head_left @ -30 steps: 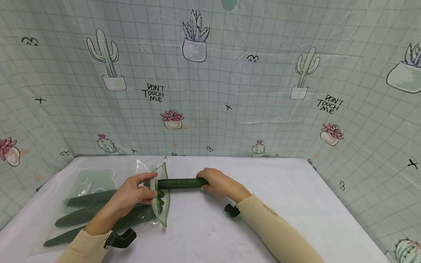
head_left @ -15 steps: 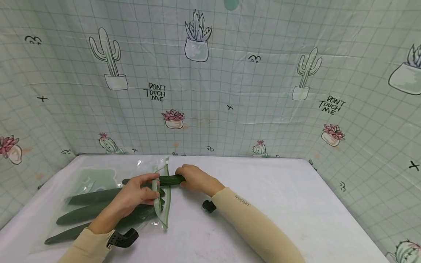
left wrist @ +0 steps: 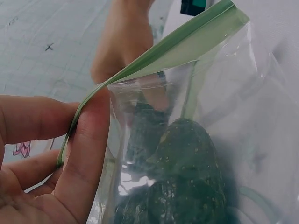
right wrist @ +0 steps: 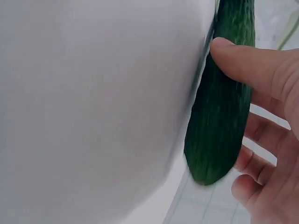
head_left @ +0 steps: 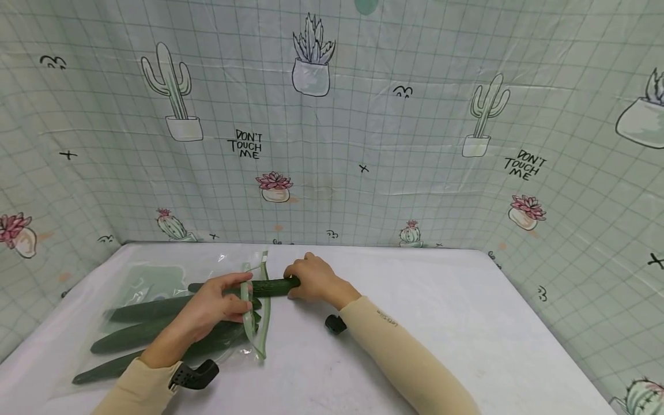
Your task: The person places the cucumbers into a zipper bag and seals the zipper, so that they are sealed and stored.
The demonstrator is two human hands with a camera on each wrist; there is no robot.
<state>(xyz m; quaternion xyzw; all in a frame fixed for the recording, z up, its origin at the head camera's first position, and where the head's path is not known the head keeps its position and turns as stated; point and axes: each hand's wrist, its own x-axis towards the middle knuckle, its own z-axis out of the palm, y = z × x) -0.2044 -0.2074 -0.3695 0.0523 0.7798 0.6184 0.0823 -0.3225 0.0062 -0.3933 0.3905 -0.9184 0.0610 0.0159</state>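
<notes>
A clear zip bag (head_left: 266,317) with a green-edged mouth lies on its side at the left of the table, mouth facing right. Inside it, three cucumbers (head_left: 147,310) lie side by side. My left hand (head_left: 215,305) pinches one green lip (left wrist: 96,88) of the mouth between thumb and fingers, holding it apart from the other. Another cucumber (head_left: 275,287) passes through the mouth along the far side, its left part inside the bag. My right hand (head_left: 316,280) grips its outer end; in the right wrist view the thumb lies across the dark green skin (right wrist: 217,121).
A white surface (head_left: 415,323) covers the table. Behind and on both sides hangs a gridded sheet (head_left: 332,138) printed with cactus drawings. Black wrist devices (head_left: 194,376) sit at both cuffs.
My right hand has moved left, pushing the cucumber well into the bag, then shifted slightly back right along it. My left hand stays at the bag's mouth.
</notes>
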